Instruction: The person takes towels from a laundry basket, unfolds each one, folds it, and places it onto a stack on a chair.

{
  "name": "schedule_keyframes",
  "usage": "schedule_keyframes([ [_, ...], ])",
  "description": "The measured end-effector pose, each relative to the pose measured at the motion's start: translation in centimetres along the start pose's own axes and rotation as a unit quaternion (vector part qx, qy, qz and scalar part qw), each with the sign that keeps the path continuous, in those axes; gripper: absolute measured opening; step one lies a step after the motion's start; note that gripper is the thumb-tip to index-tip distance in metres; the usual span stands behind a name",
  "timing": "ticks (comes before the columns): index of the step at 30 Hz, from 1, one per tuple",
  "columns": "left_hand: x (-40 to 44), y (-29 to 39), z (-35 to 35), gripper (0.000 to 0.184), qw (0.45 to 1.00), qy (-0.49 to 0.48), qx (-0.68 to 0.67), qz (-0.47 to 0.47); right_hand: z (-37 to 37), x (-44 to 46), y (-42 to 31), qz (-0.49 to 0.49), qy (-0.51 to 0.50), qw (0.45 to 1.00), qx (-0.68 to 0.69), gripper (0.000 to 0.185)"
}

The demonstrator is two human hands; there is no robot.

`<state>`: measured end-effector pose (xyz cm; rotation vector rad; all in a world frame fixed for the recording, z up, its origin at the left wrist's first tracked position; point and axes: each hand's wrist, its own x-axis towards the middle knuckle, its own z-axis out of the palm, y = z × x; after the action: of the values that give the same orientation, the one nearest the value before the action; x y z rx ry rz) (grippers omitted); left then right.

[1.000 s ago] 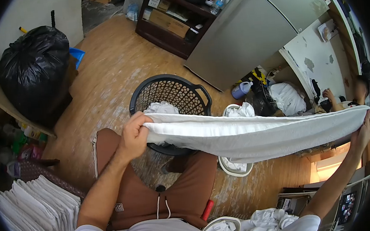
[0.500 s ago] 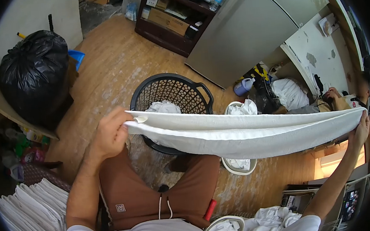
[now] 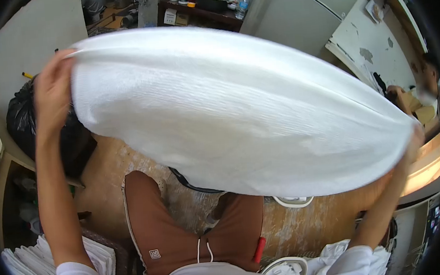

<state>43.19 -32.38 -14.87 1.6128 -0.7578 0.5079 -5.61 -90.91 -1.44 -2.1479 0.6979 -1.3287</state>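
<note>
A large white towel point(image 3: 228, 111) is stretched out in the air between my two hands, its middle billowing. My left hand point(image 3: 54, 88) is raised at the left, fingers closed on the towel's upper left corner. At the far right, my right hand point(image 3: 413, 142) pinches the opposite corner; its fingers are partly hidden and blurred. Beneath the towel only a bit of the black laundry basket's rim point(image 3: 193, 185) shows; the rest of it is hidden. By my left elbow lies a pile of folded white towels point(image 3: 92, 256).
White containers with white cloths stand on the right, one container point(image 3: 293, 202) beyond my knee and another container point(image 3: 292, 262) beside me. A black garbage bag point(image 3: 21, 111) is at left. Behind stand a fridge point(image 3: 293, 13) and a dark shelf point(image 3: 205, 15). Another person point(image 3: 429, 77) is at right.
Both hands have risen and the left has moved further left. The towel, earlier a narrow slack band, has spread into a broad billowing sheet that hides most of the basket.
</note>
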Motion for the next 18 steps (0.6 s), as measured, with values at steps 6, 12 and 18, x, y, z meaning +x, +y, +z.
schedule_keyframes([
  [6,8.5,-5.5,0.7,0.025,0.986,-0.028,0.159,0.038,13.9,0.4,5.6,0.139,0.078,0.974,0.164,0.017],
  [12,9.5,4.7,-3.9,0.031,0.982,0.109,0.115,0.103,9.1,-2.7,-2.1,0.018,0.131,0.936,0.325,0.017],
  [18,4.9,3.9,-2.9,0.023,0.976,-0.072,0.191,0.071,16.6,-11.6,2.5,0.175,-0.102,0.95,0.237,0.019],
])
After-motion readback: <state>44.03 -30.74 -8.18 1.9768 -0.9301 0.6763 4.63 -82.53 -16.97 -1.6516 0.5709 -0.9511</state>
